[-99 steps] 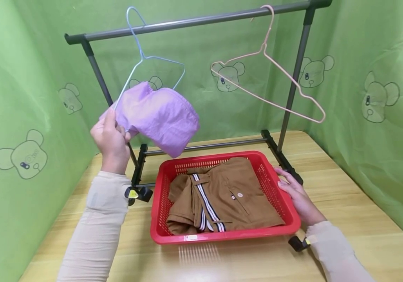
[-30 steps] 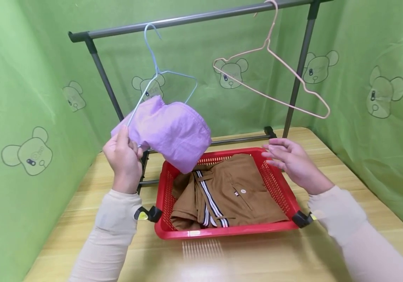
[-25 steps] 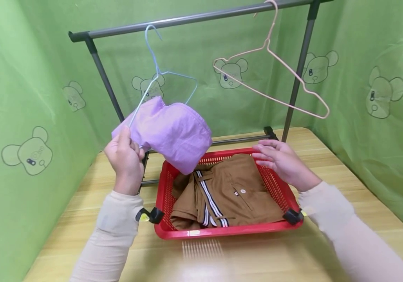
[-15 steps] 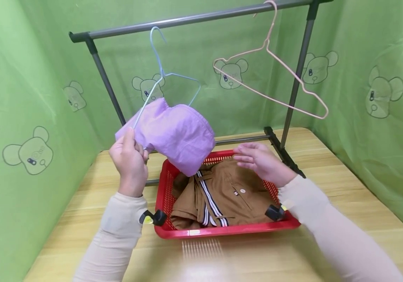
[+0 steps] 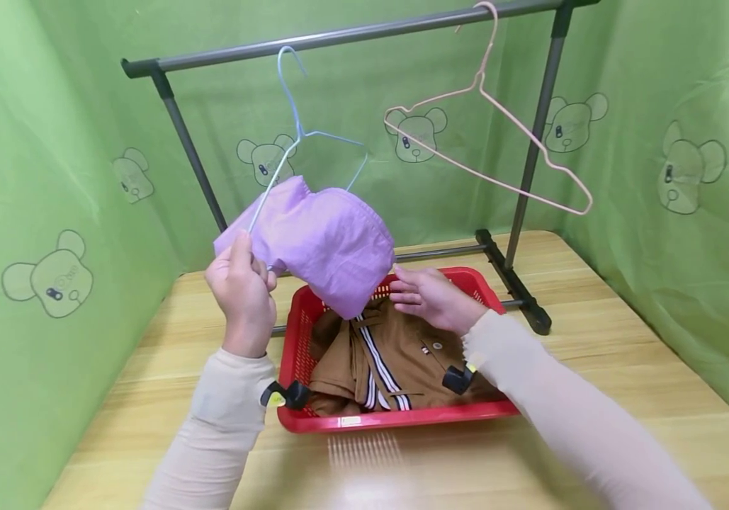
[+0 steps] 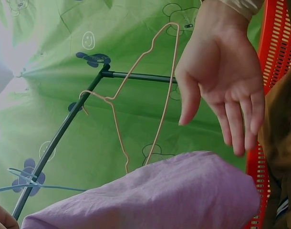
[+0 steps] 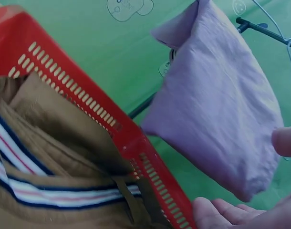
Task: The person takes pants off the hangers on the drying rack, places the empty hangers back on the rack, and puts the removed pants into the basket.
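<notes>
In the head view my left hand (image 5: 244, 297) pinches the lower left corner of a light blue wire hanger (image 5: 300, 134), with folded purple cloth (image 5: 332, 241) draped over its lower part. My right hand (image 5: 437, 297), fingers extended, is beside the cloth's right edge, above a red basket (image 5: 402, 419). Whether its fingertips touch the cloth, I cannot tell. Brown clothing (image 5: 338, 375) with striped trim lies in the basket. The left wrist view shows my right palm (image 6: 226, 71) above the purple cloth (image 6: 183, 191); in the right wrist view my thumb overlaps the cloth's edge (image 7: 222, 105).
A grey metal rack (image 5: 364, 32) stands behind the basket, with a pink wire hanger (image 5: 482, 81) on its bar. Its black foot (image 5: 536, 317) rests on the wooden table (image 5: 632, 382) right of the basket. Green fabric walls (image 5: 676, 212) with bear drawings surround the table.
My right hand has left the basket's right rim and moved left to the purple cloth. My left hand has brought the blue hanger and cloth down and to the right.
</notes>
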Demonstrator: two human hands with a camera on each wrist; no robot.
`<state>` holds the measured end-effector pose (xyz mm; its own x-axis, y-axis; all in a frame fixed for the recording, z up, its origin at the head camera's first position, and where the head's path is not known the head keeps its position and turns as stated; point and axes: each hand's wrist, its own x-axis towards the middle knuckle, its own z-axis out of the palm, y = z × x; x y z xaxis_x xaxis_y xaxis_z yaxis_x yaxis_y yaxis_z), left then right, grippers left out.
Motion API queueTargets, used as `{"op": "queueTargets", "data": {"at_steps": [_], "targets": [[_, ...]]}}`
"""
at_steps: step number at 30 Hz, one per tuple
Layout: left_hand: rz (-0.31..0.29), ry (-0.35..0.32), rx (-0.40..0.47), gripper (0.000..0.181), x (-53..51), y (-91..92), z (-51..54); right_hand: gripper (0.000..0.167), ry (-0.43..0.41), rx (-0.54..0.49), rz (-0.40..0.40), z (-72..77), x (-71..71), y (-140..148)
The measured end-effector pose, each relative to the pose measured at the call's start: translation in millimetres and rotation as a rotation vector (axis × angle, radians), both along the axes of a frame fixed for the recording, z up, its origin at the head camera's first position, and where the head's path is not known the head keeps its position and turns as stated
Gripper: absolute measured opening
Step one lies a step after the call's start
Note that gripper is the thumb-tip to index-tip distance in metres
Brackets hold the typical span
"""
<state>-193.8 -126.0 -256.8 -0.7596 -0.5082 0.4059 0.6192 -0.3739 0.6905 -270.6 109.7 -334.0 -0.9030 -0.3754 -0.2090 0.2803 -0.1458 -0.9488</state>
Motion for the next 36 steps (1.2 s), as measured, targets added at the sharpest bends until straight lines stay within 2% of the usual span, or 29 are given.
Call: {"op": "queueTargets", "data": {"at_steps": [7,12,16,20,25,31,36], "targets": [[-0.016,0.016,-0.005,0.049,1.0,6.3,-0.7,0.074,-0.132,-0.131,-0.033,1.3,-3.1,-15],[-0.028,0.022,0.003,0.049,1.6,10.7,-0.3,0.08,-0.241,-0.255,-0.071,1.5,-4.5,-25],[-0.034,0.028,0.015,0.049,1.7,13.9,0.4,0.082,-0.286,-0.355,-0.08,1.5,-5.7,-33],[-0.04,0.029,0.009,0.049,1.7,16.4,0.3,0.077,-0.319,-0.45,-0.07,-1.1,-8.7,-41],[-0.044,0.025,-0.001,0.048,1.6,16.8,0.1,0.066,-0.343,-0.567,-0.095,-2.5,-10.8,-49],[-0.045,0.037,-0.004,0.048,1.0,14.9,0.3,0.06,-0.363,-0.582,-0.137,0.4,-7.4,-51],[-0.039,0.044,-0.023,0.049,0.3,13.6,-0.3,0.047,-0.347,-0.622,-0.142,3.0,-5.9,-48]]}}
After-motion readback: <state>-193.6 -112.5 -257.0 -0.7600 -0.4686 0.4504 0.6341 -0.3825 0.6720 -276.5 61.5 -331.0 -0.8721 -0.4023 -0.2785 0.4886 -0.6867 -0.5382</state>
